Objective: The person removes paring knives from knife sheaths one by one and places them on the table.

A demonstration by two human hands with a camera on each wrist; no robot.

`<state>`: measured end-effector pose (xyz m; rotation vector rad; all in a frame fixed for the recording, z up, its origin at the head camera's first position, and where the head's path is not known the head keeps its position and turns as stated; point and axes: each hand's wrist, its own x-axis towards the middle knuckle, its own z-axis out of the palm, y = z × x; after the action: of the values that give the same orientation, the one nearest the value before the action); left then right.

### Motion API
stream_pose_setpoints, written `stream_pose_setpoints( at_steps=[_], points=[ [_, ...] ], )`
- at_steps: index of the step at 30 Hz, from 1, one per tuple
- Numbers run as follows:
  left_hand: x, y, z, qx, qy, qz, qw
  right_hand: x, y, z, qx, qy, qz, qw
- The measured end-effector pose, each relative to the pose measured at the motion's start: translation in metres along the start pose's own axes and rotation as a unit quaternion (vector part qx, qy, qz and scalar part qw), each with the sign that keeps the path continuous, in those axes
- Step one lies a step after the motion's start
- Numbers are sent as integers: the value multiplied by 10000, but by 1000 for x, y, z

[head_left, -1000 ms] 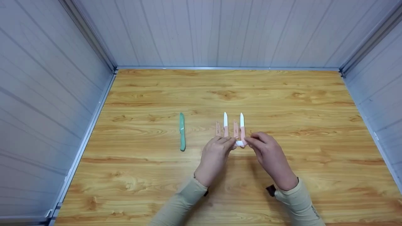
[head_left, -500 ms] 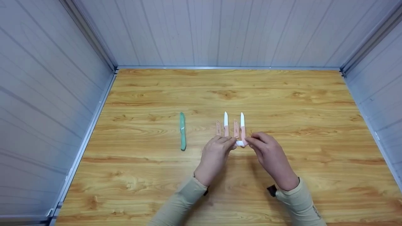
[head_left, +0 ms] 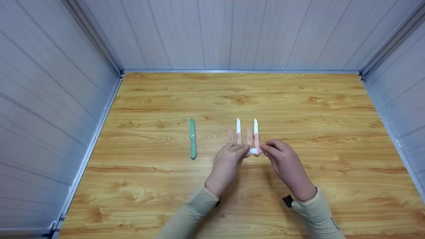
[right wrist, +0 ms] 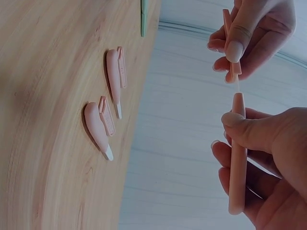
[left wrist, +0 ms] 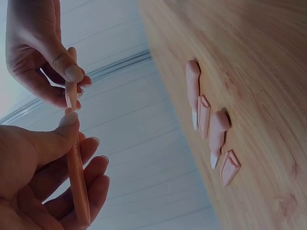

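Between thumb and fingers, my left hand (head_left: 226, 169) grips a pink knife sheath (left wrist: 78, 184). My right hand (head_left: 289, 170) holds a small knife by its pink handle (right wrist: 238, 177). The two hands are close together above the table, and a short piece of white blade (head_left: 253, 151) shows between them, its tip end inside the sheath. Just beyond the hands lie two more pink-handled knives, one left (head_left: 238, 126) and one right (head_left: 256, 126), with bare white blades pointing away. A loose pink sheath lies left of each, the left one (head_left: 230, 135) and the right one (head_left: 249, 135).
A green knife (head_left: 193, 139) with its green sheath on lies to the left. Everything sits on a wood-grain table (head_left: 149, 186), with pale panel walls (head_left: 215, 36) at the back and both sides.
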<state>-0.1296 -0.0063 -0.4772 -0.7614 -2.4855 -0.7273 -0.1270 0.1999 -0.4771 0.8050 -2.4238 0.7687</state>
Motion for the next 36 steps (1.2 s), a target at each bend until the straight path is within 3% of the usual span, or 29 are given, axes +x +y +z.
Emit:
stream_pose_setpoints(
  at_steps=[36],
  points=[
    [-3, -1, 1, -364, -321, -215, 9986, -4, 2, -2, 2, -92, 105, 9999]
  ],
)
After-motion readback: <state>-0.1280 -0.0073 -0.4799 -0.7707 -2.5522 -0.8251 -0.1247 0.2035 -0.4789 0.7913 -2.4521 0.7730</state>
